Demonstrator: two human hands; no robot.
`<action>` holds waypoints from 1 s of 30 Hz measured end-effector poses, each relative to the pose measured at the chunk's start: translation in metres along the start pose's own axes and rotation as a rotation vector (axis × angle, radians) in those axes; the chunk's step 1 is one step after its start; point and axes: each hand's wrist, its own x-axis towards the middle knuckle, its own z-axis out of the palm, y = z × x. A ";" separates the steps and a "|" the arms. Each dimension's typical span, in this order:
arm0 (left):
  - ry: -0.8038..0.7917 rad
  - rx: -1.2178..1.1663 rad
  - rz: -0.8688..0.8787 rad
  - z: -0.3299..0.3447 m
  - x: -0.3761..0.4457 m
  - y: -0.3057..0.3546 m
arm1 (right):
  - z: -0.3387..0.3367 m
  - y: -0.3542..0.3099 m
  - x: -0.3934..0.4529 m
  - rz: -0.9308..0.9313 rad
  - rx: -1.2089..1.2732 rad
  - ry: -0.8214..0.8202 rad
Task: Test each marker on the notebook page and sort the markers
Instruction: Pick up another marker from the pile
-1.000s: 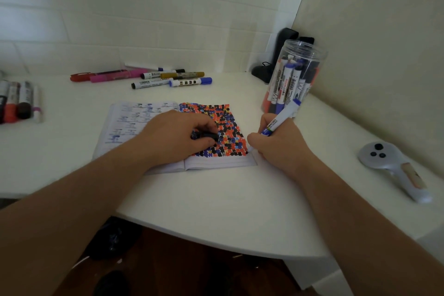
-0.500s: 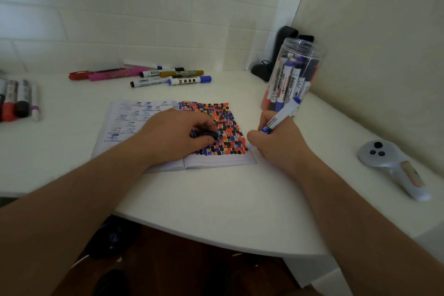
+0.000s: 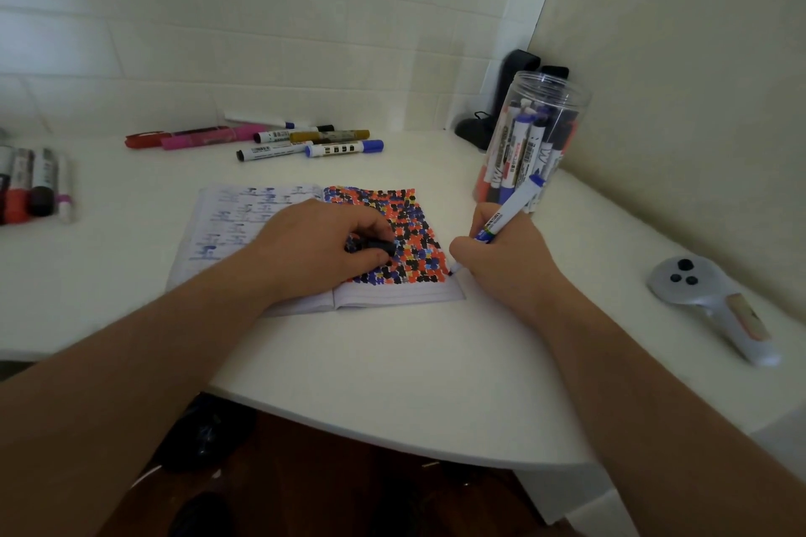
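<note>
While the head camera is the only view, every line below comes from it.
Right hand: the right hand (image 3: 506, 262) has its fingers curled round a blue marker (image 3: 510, 209), tip down at the right edge of the notebook (image 3: 244, 231).
Left hand: the left hand (image 3: 314, 249) rests on the open pages, fingers curled over a small dark piece, probably the cap (image 3: 377, 246).
Where things lie: the notebook sits near the front edge of the desk (image 3: 392, 362); a clear jar (image 3: 534, 144) of markers stands near the right back corner; loose markers (image 3: 305, 142) lie along the back edge, more (image 3: 35, 187) at the left edge.
Handling: the marker looks light, stiff and smooth; I judge mid-barrel the best hold.
Hard to see: the tip is mostly hidden by fingers; contact with paper cannot be told.
</note>
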 end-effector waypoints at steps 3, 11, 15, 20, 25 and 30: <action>-0.002 -0.005 0.000 0.000 0.000 0.000 | 0.000 0.000 0.001 -0.008 -0.019 -0.014; 0.006 -0.036 -0.004 0.001 0.001 -0.002 | -0.005 -0.004 0.004 0.010 0.358 -0.053; 0.007 -0.043 0.002 0.001 0.001 -0.003 | -0.005 -0.009 0.001 -0.056 0.484 -0.110; 0.003 -0.162 -0.008 -0.002 0.000 -0.003 | -0.004 -0.011 -0.003 -0.065 0.678 -0.260; 0.053 -0.296 -0.014 -0.004 -0.002 -0.004 | -0.010 -0.014 -0.003 0.066 0.848 -0.403; 0.055 -0.314 -0.030 -0.003 -0.001 -0.007 | -0.010 -0.009 -0.001 0.062 0.825 -0.294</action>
